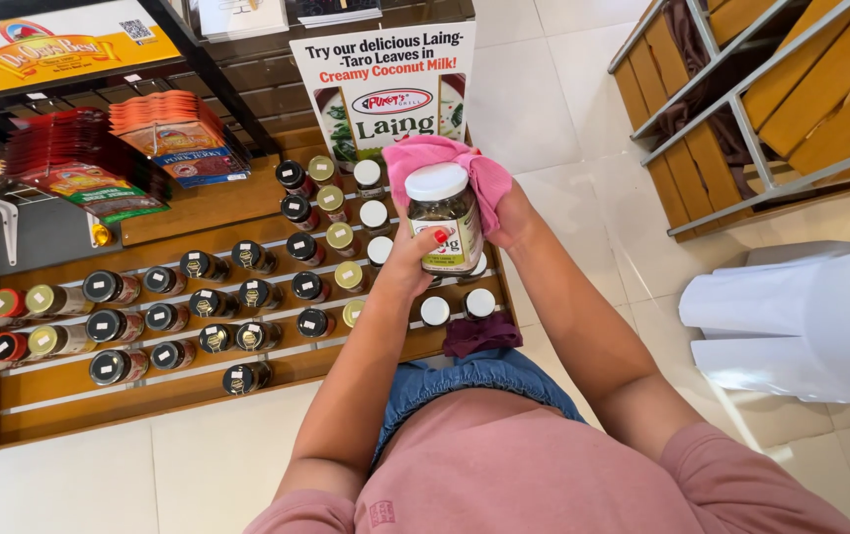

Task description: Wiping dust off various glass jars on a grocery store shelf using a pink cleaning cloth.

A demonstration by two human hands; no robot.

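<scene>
A white sign point(382, 91) with red and black lettering stands at the back of the wooden shelf point(198, 391). In front of the sign the left hand point(407, 265) holds a glass jar point(448, 220) with a white lid and dark green filling, fingers point(432, 240) wrapped around its label. The right hand point(514, 218) presses a pink cloth point(479, 170) against the jar's far side, fingers closed on the cloth. Left of the sign lie red and orange packets point(119, 148). Below it, rows of small jars point(247, 297) with black, gold and white lids fill the shelf.
</scene>
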